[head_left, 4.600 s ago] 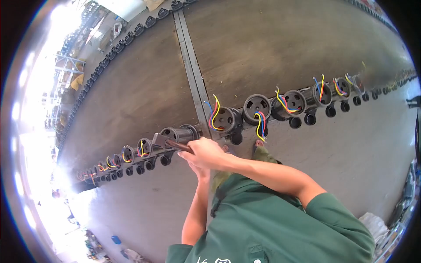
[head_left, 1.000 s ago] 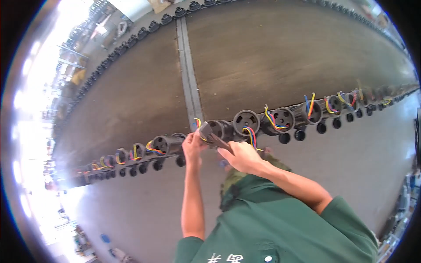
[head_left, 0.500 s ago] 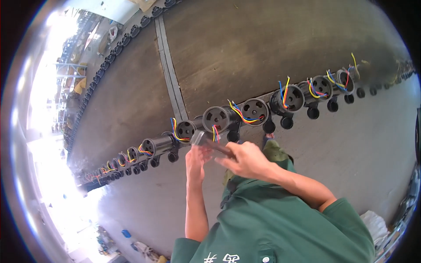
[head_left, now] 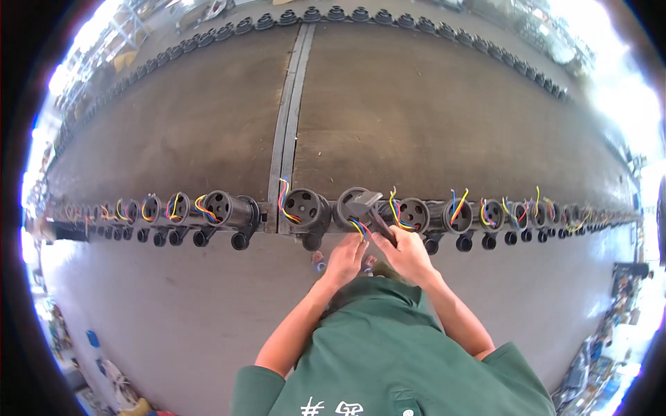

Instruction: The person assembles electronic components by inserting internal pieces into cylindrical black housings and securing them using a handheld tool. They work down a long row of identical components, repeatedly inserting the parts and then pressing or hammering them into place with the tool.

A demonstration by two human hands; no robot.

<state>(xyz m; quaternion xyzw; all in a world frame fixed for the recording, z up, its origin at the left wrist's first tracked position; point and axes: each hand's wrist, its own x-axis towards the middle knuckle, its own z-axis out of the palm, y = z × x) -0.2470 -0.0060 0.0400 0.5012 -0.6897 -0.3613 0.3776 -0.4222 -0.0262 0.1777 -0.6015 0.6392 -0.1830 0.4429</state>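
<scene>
Black housing: a round black motor unit (head_left: 350,206) sits on the long dark conveyor belt (head_left: 430,118), just right of the belt's metal seam (head_left: 288,118); this is the unit you are working on.
Right hand: your right hand (head_left: 406,253) is closed around a dark-handled tool (head_left: 371,211), its grey head resting on the face of that unit.
Left hand: your left hand (head_left: 345,260) sits just below the same unit, fingers pinched at its coloured wires (head_left: 359,227); whether they actually clamp a wire, I cannot tell.
Row: like units (head_left: 305,206) line the near edge on both sides of the seam, each with loose yellow, red and blue leads.
Progress: by my judgement you are mid-row. Nothing visible separates finished units from unfinished ones, so the count done and left cannot be confirmed.
Obscured: the tool head covers the unit's face. The row's far ends shrink and blur toward the rim. The far-edge row (head_left: 347,14) is too small to read.
</scene>
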